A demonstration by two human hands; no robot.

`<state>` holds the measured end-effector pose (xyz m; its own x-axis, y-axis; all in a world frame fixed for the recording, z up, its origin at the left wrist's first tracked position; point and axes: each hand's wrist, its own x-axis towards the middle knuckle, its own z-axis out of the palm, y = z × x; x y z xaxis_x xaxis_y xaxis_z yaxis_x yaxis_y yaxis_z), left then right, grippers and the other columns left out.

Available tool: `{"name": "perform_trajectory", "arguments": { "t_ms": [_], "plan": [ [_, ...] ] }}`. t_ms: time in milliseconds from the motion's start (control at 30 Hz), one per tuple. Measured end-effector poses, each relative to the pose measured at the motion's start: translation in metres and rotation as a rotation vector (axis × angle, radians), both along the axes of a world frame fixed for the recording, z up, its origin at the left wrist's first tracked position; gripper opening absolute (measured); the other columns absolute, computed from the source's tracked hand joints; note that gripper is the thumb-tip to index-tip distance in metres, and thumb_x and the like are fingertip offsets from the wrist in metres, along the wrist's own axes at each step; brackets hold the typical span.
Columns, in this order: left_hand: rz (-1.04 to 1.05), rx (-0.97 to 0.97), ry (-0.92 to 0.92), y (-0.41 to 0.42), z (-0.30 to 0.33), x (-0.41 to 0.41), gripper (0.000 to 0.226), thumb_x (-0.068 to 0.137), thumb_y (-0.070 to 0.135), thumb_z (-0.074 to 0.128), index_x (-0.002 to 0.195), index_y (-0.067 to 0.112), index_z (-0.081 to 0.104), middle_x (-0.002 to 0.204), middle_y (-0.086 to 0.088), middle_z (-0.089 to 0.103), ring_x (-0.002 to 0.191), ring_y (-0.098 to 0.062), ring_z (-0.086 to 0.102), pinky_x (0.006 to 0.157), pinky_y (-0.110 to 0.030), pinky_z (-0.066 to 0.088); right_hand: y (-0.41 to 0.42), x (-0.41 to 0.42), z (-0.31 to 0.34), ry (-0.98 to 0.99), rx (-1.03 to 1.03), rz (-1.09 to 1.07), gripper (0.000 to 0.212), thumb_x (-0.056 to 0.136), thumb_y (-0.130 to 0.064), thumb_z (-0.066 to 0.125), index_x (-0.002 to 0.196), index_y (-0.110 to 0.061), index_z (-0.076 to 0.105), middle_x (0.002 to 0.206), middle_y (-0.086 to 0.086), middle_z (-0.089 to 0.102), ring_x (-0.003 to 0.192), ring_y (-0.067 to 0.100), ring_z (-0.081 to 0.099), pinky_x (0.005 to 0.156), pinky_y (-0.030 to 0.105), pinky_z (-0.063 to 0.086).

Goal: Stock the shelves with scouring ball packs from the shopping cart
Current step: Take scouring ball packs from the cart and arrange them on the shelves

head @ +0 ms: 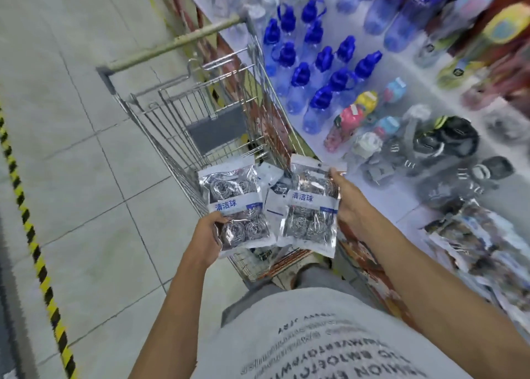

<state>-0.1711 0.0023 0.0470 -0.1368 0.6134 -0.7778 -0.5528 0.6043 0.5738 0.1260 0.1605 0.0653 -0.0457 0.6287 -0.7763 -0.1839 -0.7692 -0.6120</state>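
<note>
Two scouring ball packs held above the near end of the wire shopping cart [183,115]. Left hand [205,236], at 7 o'clock of centre, curled round the lower left edge of the left pack [235,203]. Right hand [348,201], at 4 o'clock, pinching the right pack [311,206] along its right side, thumb near the top corner. More packs [272,189] lying in the basket between them. Blue-capped bottles [321,72] ranged on the white shelf [401,195] at 1 o'clock.
</note>
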Motion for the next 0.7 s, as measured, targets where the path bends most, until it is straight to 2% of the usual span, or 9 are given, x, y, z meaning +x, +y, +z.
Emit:
{"name": "perform_trajectory", "arguments": {
  "t_ms": [33, 100, 167, 233, 300, 400, 500, 567, 700],
  "plan": [
    [-0.034, -0.016, 0.014, -0.002, 0.001, -0.001, 0.022, 0.070, 0.012, 0.061, 0.090, 0.012, 0.070, 0.073, -0.007, 0.069, 0.055, -0.020, 0.068, 0.052, -0.031, 0.057, -0.012, 0.009, 0.003, 0.015, -0.027, -0.020, 0.050, 0.095, -0.051, 0.066, 0.130, -0.015, 0.065, 0.122, 0.013, 0.074, 0.104, 0.040, 0.074, 0.079, 0.062, 0.062],
    [-0.113, -0.034, 0.025, -0.004, 0.001, 0.000, 0.031, 0.074, 0.010, 0.060, 0.105, 0.009, 0.065, 0.085, -0.011, 0.072, 0.070, -0.028, 0.074, 0.062, -0.042, 0.063, -0.035, 0.028, 0.009, 0.076, -0.087, -0.064, 0.047, 0.097, -0.052, 0.064, 0.129, -0.016, 0.064, 0.123, 0.019, 0.073, 0.105, 0.045, 0.073, 0.076, 0.066, 0.060],
    [-0.208, -0.017, 0.011, -0.003, 0.004, 0.009, 0.043, 0.069, 0.012, 0.063, 0.111, 0.008, 0.062, 0.097, -0.017, 0.071, 0.085, -0.037, 0.073, 0.077, -0.055, 0.063, -0.057, 0.042, 0.015, 0.124, -0.126, -0.121, 0.041, 0.098, -0.050, 0.063, 0.121, -0.015, 0.064, 0.110, 0.021, 0.077, 0.091, 0.045, 0.076, 0.057, 0.061, 0.062],
    [-0.297, -0.009, 0.002, -0.002, 0.009, 0.027, 0.047, 0.062, 0.014, 0.065, 0.109, 0.007, 0.063, 0.098, -0.018, 0.070, 0.088, -0.037, 0.071, 0.086, -0.062, 0.059, -0.081, 0.055, 0.018, 0.158, -0.147, -0.207, 0.035, 0.097, -0.046, 0.065, 0.110, -0.014, 0.065, 0.092, 0.019, 0.079, 0.074, 0.042, 0.077, 0.046, 0.051, 0.060],
    [-0.368, -0.012, -0.018, 0.000, 0.013, 0.052, 0.037, 0.066, 0.010, 0.064, 0.103, 0.007, 0.064, 0.090, -0.017, 0.069, 0.079, -0.032, 0.070, 0.080, -0.052, 0.062, -0.101, 0.068, 0.020, 0.187, -0.156, -0.296, 0.038, 0.092, -0.044, 0.071, 0.109, -0.011, 0.065, 0.102, 0.021, 0.076, 0.072, 0.042, 0.077, 0.046, 0.050, 0.059],
    [-0.453, 0.014, -0.015, 0.002, 0.016, 0.090, 0.019, 0.074, 0.006, 0.059, 0.091, 0.009, 0.067, 0.082, -0.011, 0.065, 0.061, -0.023, 0.067, 0.056, -0.030, 0.058, -0.130, 0.090, 0.023, 0.230, -0.160, -0.355, 0.046, 0.084, -0.042, 0.080, 0.115, -0.010, 0.066, 0.114, 0.024, 0.073, 0.082, 0.045, 0.077, 0.052, 0.053, 0.061],
    [-0.542, 0.019, -0.019, 0.004, 0.017, 0.122, 0.011, 0.078, 0.005, 0.055, 0.082, 0.011, 0.064, 0.077, -0.010, 0.070, 0.062, -0.027, 0.071, 0.056, -0.036, 0.061, -0.160, 0.120, 0.024, 0.153, -0.105, -0.385, 0.049, 0.073, -0.022, 0.087, 0.113, -0.005, 0.065, 0.117, 0.020, 0.064, 0.085, 0.039, 0.076, 0.051, 0.041, 0.063],
    [-0.614, 0.022, -0.010, 0.003, 0.018, 0.143, 0.008, 0.080, 0.006, 0.055, 0.079, 0.013, 0.059, 0.080, -0.011, 0.071, 0.067, -0.030, 0.073, 0.065, -0.045, 0.063, -0.181, 0.142, 0.024, 0.161, -0.065, -0.389, 0.041, 0.068, -0.009, 0.083, 0.104, 0.003, 0.067, 0.101, 0.018, 0.070, 0.074, 0.032, 0.076, 0.048, 0.034, 0.060],
    [-0.741, 0.027, -0.007, -0.006, 0.020, 0.193, 0.014, 0.069, 0.009, 0.061, 0.083, 0.012, 0.059, 0.080, -0.012, 0.073, 0.071, -0.034, 0.074, 0.074, -0.052, 0.062, -0.229, 0.187, 0.024, 0.161, -0.024, -0.397, 0.041, 0.068, -0.007, 0.084, 0.103, 0.007, 0.067, 0.084, 0.015, 0.077, 0.066, 0.026, 0.075, 0.052, 0.034, 0.062]
  ]
}}
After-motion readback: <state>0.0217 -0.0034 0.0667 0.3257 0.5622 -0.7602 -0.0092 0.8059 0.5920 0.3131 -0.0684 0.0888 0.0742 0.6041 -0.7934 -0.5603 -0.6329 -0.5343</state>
